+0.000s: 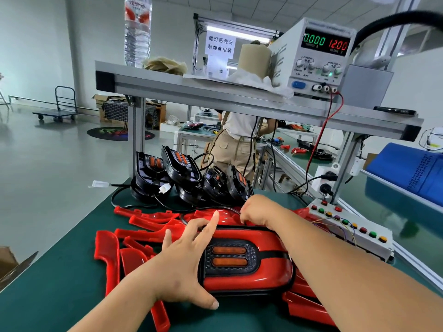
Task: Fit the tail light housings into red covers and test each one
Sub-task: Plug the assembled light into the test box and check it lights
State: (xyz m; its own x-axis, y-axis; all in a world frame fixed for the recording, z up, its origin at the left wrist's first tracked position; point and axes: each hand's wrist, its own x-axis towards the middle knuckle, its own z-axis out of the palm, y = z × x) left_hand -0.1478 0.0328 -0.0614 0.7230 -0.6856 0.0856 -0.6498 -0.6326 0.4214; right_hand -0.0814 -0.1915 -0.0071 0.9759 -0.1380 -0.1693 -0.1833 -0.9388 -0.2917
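Note:
An assembled tail light (pixel 249 262), a black housing with two orange lenses set in a red cover, lies on the green mat in front of me. My left hand (pixel 184 262) rests on its left end with fingers spread and straight. My right hand (pixel 256 212) is behind it, fingers curled round its black cable (pixel 215 208). Several bare black housings (pixel 191 178) stand at the back of the mat. Loose red covers (pixel 143 224) lie to the left and under the assembled light.
A white button box (pixel 352 230) with coloured buttons sits at right. A power supply (pixel 318 56) reading 0.000 and 12.00 stands on the overhead shelf (pixel 215 89), with a red lead (pixel 321 137) hanging down. A person works at the bench beyond. Blue bin (pixel 407 168) at far right.

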